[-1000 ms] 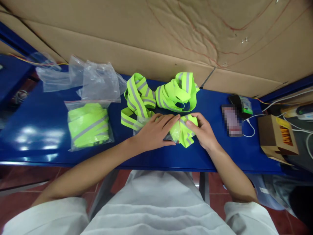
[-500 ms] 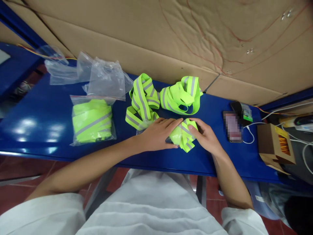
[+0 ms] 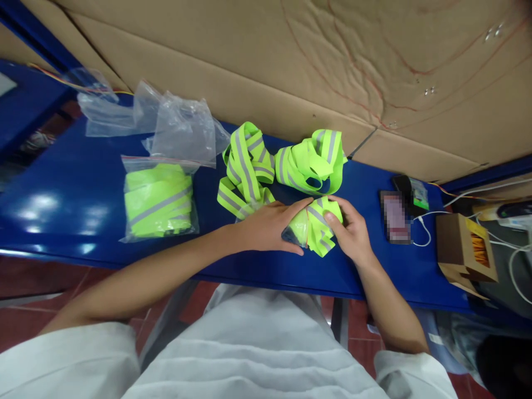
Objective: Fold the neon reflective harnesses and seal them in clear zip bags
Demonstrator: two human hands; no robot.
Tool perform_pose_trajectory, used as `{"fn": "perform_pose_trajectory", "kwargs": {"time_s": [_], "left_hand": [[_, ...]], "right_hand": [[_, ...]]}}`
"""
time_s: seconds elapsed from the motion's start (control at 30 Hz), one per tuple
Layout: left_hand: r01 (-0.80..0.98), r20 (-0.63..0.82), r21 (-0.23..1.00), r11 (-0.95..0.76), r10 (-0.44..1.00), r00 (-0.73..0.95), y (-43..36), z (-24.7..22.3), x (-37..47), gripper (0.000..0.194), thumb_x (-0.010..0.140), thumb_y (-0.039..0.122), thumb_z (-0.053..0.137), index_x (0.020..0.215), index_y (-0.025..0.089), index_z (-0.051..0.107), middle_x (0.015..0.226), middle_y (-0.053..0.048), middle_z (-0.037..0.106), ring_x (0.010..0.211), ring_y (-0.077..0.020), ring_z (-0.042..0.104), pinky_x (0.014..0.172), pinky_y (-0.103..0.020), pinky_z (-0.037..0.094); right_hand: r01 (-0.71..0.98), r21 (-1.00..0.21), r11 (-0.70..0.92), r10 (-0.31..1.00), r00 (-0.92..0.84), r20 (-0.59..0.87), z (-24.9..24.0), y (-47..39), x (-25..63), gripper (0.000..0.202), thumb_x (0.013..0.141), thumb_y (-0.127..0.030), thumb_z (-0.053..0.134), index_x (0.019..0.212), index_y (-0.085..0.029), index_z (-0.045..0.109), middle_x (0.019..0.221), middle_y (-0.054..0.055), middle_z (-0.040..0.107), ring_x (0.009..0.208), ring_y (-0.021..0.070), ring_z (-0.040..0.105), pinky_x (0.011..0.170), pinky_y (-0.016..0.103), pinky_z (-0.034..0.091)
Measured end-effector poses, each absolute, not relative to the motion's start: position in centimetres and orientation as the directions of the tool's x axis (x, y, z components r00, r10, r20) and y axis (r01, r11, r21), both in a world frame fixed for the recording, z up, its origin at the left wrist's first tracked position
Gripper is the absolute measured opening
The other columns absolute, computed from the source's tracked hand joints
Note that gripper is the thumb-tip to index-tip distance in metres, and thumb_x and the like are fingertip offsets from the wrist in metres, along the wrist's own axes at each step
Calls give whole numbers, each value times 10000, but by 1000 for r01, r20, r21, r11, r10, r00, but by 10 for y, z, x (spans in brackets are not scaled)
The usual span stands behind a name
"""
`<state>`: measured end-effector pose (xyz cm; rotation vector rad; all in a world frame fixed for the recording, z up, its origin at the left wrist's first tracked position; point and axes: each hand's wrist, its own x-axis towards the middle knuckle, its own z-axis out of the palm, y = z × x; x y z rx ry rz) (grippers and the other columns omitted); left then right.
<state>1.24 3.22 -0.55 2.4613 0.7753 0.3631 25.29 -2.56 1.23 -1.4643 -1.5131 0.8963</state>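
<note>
In the head view, a folded bundle of neon-yellow reflective strap with grey stripes sits partly inside a clear zip bag with a red strip at its mouth. My left hand is closed around the bag, thumb and fingers spread to either side of its mouth. My right hand grips the bundle's right side, thumb on top and fingers behind. Two loose heaps of the same strap, a left heap and a right heap, lie just beyond my hands.
A filled bag of strap lies on the blue table at left, with several clear bags behind it. To the right are a phone, a white cable and an open cardboard box. A cardboard wall borders the back.
My left fingers have opened a little wider at the bag's mouth. The bundle and my right hand have shifted slightly, and the whole view has moved a little.
</note>
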Motion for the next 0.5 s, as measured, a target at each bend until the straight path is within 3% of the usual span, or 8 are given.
{"fn": "perform_pose_trajectory", "kwargs": {"time_s": [0.1, 0.2, 0.3, 0.37, 0.4, 0.5], "left_hand": [[453, 106, 570, -685, 608, 787, 32, -5, 13, 1232, 764, 618, 859, 1667, 172, 150, 1483, -201, 603, 1286, -362, 653, 1012, -405, 508], [455, 127, 529, -716, 597, 792, 31, -4, 14, 1271, 761, 588, 877, 1677, 167, 103, 1484, -212, 600, 1296, -355, 648, 1033, -403, 488], [454, 124, 494, -741, 577, 807, 31, -4, 14, 1312, 719, 609, 898, 1676, 170, 115, 1457, -211, 621, 1273, -360, 660, 1049, -411, 468], [453, 109, 507, -733, 576, 810, 32, -4, 14, 1347, 697, 646, 895, 1678, 171, 104, 1453, -210, 625, 1258, -362, 666, 1038, -411, 470], [450, 111, 516, -729, 578, 809, 32, -4, 14, 1366, 688, 672, 887, 1678, 167, 93, 1463, -213, 616, 1262, -363, 663, 1036, -412, 471], [445, 181, 495, -746, 590, 787, 32, -3, 13, 1347, 694, 736, 842, 1672, 168, 112, 1524, -218, 557, 1331, -372, 611, 1073, -434, 448]], "right_hand": [[463, -880, 105, 991, 30, 134, 7, -28, 250, 423, 971, -510, 664, 1316, -269, 611, 1264, 70, 695, 1112, 254, 654, 1004, 412, 524], [492, -865, 102, 995, -66, 80, 6, -29, 250, 487, 989, -513, 629, 1397, -263, 536, 1335, 94, 653, 1176, 269, 639, 1049, 439, 517], [468, -874, 127, 956, -293, -18, 10, -30, 252, 860, 868, -501, 797, 1569, -290, 347, 1576, 108, 476, 1415, 305, 511, 1186, 468, 441], [447, -884, 135, 941, -337, -26, 13, -29, 253, 1041, 777, -469, 888, 1610, -314, 283, 1662, 93, 370, 1520, 316, 400, 1248, 471, 380], [435, -891, 131, 950, -311, -13, 14, -28, 253, 1011, 773, -455, 895, 1594, -321, 320, 1657, 84, 380, 1523, 311, 397, 1250, 464, 378], [361, -930, 69, 983, -182, 2, 13, -23, 252, 697, 830, -440, 847, 1430, -310, 517, 1480, 70, 567, 1355, 280, 565, 1147, 434, 480]]}}
